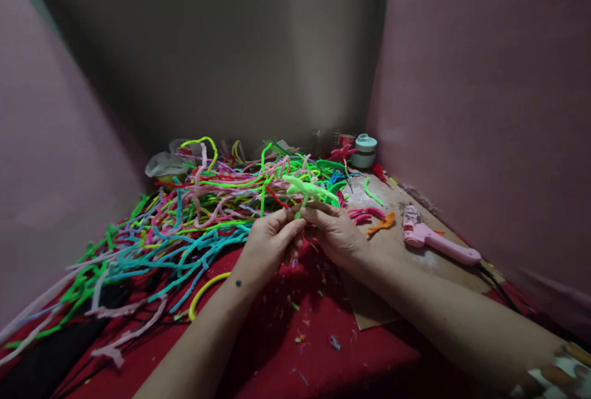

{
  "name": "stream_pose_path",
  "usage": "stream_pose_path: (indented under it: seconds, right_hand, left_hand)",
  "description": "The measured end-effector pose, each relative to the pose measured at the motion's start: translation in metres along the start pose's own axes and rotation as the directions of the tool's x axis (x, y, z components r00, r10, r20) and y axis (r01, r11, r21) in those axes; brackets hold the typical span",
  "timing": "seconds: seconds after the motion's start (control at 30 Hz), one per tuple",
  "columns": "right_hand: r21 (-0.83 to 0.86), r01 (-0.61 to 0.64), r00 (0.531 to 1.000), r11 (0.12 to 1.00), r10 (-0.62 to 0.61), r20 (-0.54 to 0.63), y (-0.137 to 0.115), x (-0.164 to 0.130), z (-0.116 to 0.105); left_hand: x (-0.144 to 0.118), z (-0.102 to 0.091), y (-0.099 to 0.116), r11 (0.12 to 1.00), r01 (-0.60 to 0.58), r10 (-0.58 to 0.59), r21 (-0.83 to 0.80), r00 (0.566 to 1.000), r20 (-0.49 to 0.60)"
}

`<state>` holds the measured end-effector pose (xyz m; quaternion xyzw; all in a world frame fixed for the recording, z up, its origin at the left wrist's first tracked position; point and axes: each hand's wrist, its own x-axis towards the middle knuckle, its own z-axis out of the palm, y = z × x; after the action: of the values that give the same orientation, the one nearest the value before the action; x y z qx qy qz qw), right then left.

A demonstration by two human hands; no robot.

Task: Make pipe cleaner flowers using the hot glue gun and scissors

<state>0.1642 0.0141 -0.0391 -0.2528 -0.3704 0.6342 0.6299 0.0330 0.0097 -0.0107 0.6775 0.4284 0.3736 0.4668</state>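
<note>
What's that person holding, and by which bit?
A fuzzy light green piece, held by its stem below the spread-out top, where the left grip and right grip meet.

My left hand (270,242): bare, forearm (198,337) likewise; one small, dark, roundish spot (238,284) near the wrist. My right hand (344,239): bare, up to a patterned sleeve (572,369), lower right corner. Cloth blotched white and brown, perhaps some green; dim and blurred there.
</note>
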Motion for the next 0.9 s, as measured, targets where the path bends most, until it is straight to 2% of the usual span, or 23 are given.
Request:
stream_pose_path:
  seconds: [0.07,0.13,0.23,0.37,0.5,0.6,0.8,0.9]
  right_hand:
    - [-0.044,0.042,0.999,0.998,-0.042,-0.011,0.003,0.000,-0.001]
    - [-0.086,0.091,0.996,0.992,-0.092,-0.012,0.006,-0.001,-0.002]
    - [-0.133,0.121,0.993,0.984,-0.122,0.003,0.008,-0.003,-0.002]
    - [-0.103,0.123,0.992,0.987,-0.117,0.056,0.007,-0.004,-0.001]
    - [-0.049,0.103,0.993,0.993,-0.100,0.060,0.003,-0.003,0.002]
    - [-0.011,0.076,0.996,0.997,-0.076,0.036,0.001,-0.002,0.003]
    - [0.059,0.033,0.999,0.998,-0.031,-0.033,0.002,0.000,0.002]
    - [0.129,-0.026,0.995,0.991,0.039,-0.095,0.000,0.003,0.001]
  left_hand:
    - [-0.001,0.003,-0.003,0.964,-0.103,0.125,0.247,0.989,-0.076]
    - [-0.002,0.005,-0.006,0.874,-0.184,0.256,0.449,0.961,-0.104]
    - [-0.005,0.007,-0.009,0.817,-0.224,0.320,0.531,0.943,-0.094]
    - [-0.006,0.008,-0.010,0.857,-0.216,0.306,0.467,0.944,-0.126]
    - [-0.003,0.010,-0.010,0.962,-0.157,0.190,0.223,0.973,-0.133]
    - [0.000,0.012,-0.011,0.988,-0.120,0.131,0.100,0.984,-0.120]
    - [-0.001,0.007,-0.004,0.960,-0.160,0.206,0.231,0.959,-0.193]
    - [0.001,-0.001,0.004,0.992,-0.116,0.126,0.048,0.933,-0.337]
